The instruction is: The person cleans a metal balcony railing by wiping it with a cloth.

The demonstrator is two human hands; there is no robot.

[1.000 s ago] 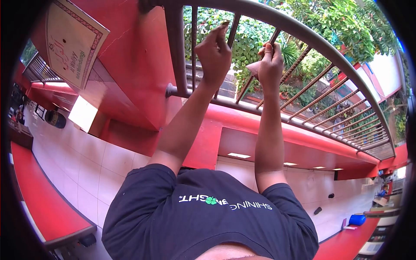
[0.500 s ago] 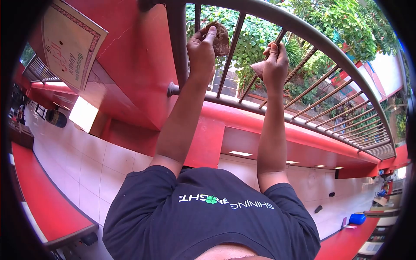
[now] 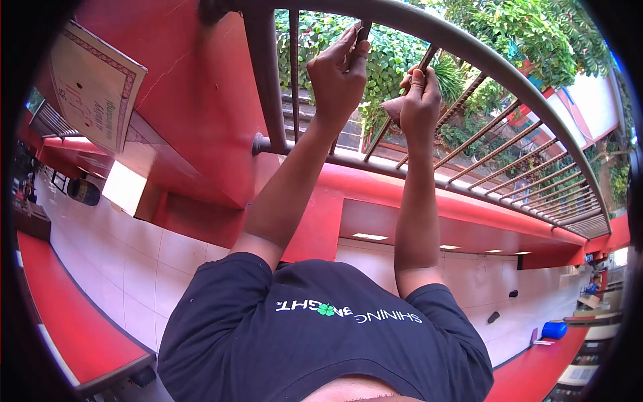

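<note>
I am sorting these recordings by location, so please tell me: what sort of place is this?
Probably an open-sided corridor or terrace, perhaps in a public building: leafy plants show beyond a metal railing, the floor is tiled, and a sign bears Arabic lettering.

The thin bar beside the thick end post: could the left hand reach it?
Probably yes: the left hand, at another bar, has only open space between it and the thin bar.

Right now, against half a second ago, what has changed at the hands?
The left hand moved right, to a railing bar, and turned, so its brown piece is mostly hidden. Nothing was visibly let go. The right hand stays at the next bar, holding its pinkish piece.
</note>
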